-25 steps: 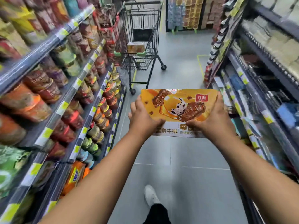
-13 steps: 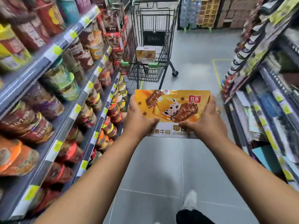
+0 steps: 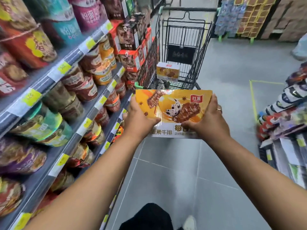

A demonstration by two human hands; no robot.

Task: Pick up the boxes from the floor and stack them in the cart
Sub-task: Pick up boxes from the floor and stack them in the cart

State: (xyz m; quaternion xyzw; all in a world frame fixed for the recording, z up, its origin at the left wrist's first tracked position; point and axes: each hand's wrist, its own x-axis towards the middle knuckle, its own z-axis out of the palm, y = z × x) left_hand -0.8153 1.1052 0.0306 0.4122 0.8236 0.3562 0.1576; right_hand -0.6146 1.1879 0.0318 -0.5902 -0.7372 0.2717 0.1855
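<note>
I carry an orange and white snack box [image 3: 172, 112] in front of me at chest height. My left hand [image 3: 138, 118] grips its left edge, thumb on top. My right hand [image 3: 208, 120] grips its right edge, a ring on one finger. Just beyond the box stands a black wire shopping cart [image 3: 206, 52] in the aisle. A similar orange box [image 3: 168, 71] lies inside the cart basket.
Shelves of instant noodle cups and red boxes [image 3: 69, 83] line the left side close to the cart. Shelves of packaged goods [image 3: 285, 113] run along the right. Grey tiled floor [image 3: 182, 180] stretches ahead, with yellow tape [image 3: 253, 100] marked on it.
I have walked forward along the aisle with the box held in both hands; the cart is now much closer, right behind the box.
</note>
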